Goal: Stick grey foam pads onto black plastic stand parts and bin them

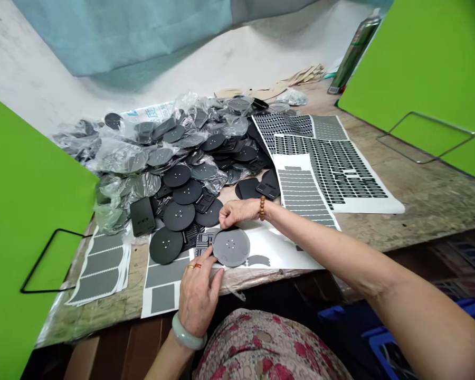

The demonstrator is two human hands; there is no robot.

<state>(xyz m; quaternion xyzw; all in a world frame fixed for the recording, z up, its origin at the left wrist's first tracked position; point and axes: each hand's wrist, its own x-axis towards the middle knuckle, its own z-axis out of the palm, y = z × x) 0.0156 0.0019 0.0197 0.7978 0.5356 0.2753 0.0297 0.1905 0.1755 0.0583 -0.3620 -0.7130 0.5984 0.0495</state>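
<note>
A grey round disc with small holes at its centre lies near the table's front edge. My left hand rests palm down at the disc's lower left, its fingertips on a small ribbed black part and the disc's rim. At the disc's upper edge, my right hand is closed in a pinch; what its fingertips hold is too small to make out. Black discs and ribbed parts lie just left of the grey disc. Under it is a white sheet with grey cut shapes.
Discs in clear plastic bags are heaped at the back left. Printed sticker sheets cover the right middle. Grey-patterned sheets lie front left. Green panels with wire handles flank the table; a spray can stands back right.
</note>
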